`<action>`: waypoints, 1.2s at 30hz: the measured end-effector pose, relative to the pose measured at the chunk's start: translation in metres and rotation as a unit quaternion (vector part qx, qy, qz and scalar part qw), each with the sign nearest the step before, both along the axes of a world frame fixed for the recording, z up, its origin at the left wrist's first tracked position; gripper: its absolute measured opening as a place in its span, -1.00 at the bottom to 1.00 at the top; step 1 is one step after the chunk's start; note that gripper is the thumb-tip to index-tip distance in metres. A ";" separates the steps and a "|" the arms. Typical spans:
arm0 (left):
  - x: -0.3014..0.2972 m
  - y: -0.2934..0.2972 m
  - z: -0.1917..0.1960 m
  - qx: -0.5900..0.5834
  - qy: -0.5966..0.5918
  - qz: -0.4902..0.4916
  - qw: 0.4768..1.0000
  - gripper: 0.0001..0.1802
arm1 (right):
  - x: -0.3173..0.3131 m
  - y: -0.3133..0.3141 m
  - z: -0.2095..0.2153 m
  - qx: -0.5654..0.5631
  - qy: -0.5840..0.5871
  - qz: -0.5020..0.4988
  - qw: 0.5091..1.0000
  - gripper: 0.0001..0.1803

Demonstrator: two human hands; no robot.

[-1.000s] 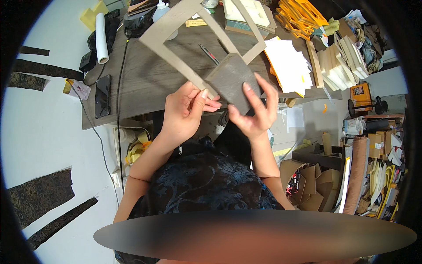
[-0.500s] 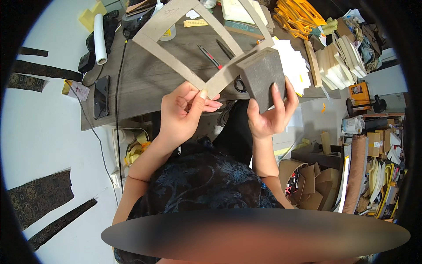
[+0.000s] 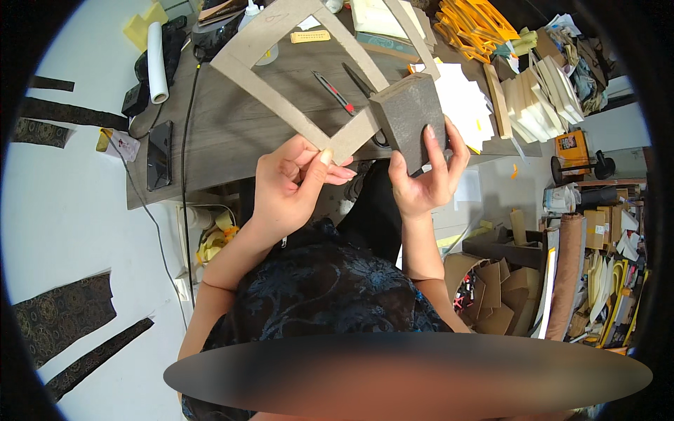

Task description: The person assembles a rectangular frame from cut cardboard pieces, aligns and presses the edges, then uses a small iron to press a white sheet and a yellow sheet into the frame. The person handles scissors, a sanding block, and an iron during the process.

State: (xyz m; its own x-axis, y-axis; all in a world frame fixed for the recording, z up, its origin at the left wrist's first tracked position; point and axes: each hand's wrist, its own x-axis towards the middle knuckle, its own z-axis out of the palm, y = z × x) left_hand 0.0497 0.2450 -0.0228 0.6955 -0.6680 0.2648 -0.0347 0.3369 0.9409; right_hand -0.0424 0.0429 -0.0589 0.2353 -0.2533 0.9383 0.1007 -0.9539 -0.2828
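Note:
My left hand (image 3: 293,181) pinches the near corner of a large tan cardboard frame (image 3: 270,95), held up above the dark wooden table (image 3: 225,133). My right hand (image 3: 425,179) grips a dark grey sanding block (image 3: 411,119), which rests against the frame's right side near that corner. On the table behind the frame lie a red-handled cutter (image 3: 333,92) and a black pen (image 3: 357,79).
A white roll (image 3: 157,62), a black phone (image 3: 160,154) and a cable (image 3: 184,126) sit on the table's left part. White paper sheets (image 3: 460,102), stacked boards (image 3: 523,98) and yellow pieces (image 3: 474,28) crowd the right. Cardboard scraps (image 3: 491,295) fill the floor at right; dark fabric strips (image 3: 60,316) lie at left.
The sanding block in my right hand has slid to the right and up along the frame's edge. My left hand still pinches the same corner, and the frame has tilted slightly.

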 end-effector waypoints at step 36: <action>-0.003 0.011 0.013 0.017 0.002 -0.026 1.000 -0.84 | -0.026 0.001 0.008 -0.022 -0.033 -0.027 0.999 -0.29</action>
State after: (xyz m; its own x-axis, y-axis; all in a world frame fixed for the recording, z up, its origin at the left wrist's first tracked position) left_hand 0.0466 0.2563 -0.0098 0.6608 -0.7115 0.2392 -0.0146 0.3064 0.9518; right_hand -0.0686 0.0442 -0.0508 0.1586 -0.2227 0.9619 0.0655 -0.9697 -0.2353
